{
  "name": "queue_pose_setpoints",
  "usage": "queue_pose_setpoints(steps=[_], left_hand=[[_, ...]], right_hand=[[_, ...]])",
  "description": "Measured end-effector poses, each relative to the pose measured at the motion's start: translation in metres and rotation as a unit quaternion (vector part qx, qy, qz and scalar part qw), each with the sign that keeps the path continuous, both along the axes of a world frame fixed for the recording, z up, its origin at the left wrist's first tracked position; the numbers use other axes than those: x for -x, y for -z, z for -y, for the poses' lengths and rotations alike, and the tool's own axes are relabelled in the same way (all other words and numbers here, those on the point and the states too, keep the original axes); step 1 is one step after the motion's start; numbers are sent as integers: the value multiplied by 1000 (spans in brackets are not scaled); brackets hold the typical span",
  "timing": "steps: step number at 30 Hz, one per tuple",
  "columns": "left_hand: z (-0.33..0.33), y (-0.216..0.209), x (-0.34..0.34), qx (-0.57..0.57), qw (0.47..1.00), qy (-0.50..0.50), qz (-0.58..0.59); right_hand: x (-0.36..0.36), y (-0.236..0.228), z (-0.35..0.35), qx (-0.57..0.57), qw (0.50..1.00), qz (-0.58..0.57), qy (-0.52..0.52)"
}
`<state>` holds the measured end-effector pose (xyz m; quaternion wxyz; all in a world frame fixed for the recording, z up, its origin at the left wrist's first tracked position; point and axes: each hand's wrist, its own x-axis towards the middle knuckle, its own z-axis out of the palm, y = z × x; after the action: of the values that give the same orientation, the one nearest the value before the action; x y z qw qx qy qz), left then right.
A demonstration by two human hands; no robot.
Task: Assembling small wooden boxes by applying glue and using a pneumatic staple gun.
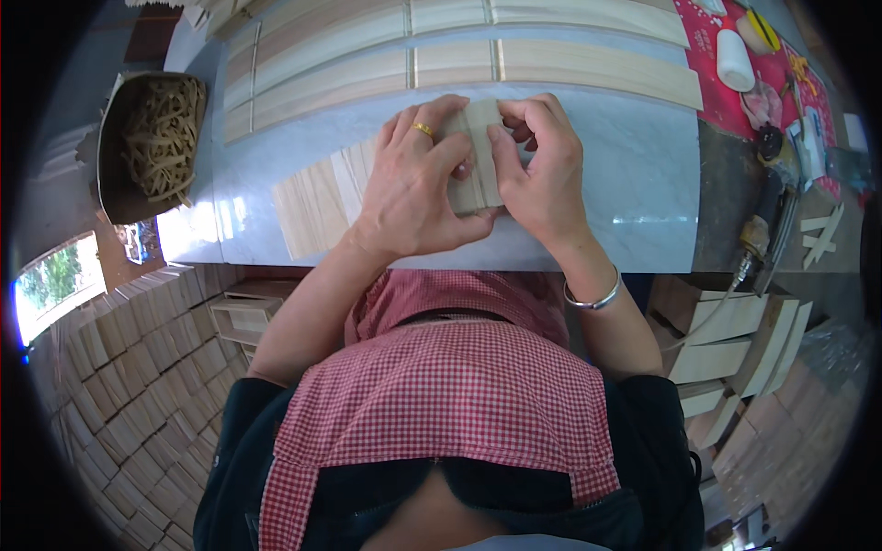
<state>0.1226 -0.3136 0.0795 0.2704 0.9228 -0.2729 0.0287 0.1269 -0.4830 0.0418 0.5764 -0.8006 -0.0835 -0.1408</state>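
Observation:
My left hand [413, 179], with a gold ring, is wrapped over a short pale wooden panel, its thumb along the near edge. The panel's grooved end section [478, 156] shows between my two hands. My right hand [544, 165], above a silver bangle, is closed at the right side of that section, thumb and curled fingers pressed to its far right corner. Left of my left hand lies a flat pale wooden piece [317, 207]; whether it joins the held section is hidden under the hand. All this is over a grey-white marbled tabletop [634, 174].
Long grooved wooden boards [588, 69] lie across the back. At left stands a box [112, 174] of curly tan strips. A red sheet [703, 60] bears a white bottle [733, 62]; a hosed hand tool [758, 230] lies at right. Stacked wooden pieces [138, 386] fill the lower left.

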Motion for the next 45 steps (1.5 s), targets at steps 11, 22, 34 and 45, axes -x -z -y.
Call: queue_pose_setpoints(steps=[11,22,34,45], left_hand=[[-4,-1,3,-46,996,-11,70],[-2,14,2,36,996,-31,74],[-5,23,-2,23,994,-29,100],[-4,19,-2,16,997,-16,72]], right_hand=[[49,12,302,535,777,-44,329],[40,19,360,497,761,-205,361],[78,-116,234,243,859,-365,263],[112,-151,54,189,918,-321,137]])
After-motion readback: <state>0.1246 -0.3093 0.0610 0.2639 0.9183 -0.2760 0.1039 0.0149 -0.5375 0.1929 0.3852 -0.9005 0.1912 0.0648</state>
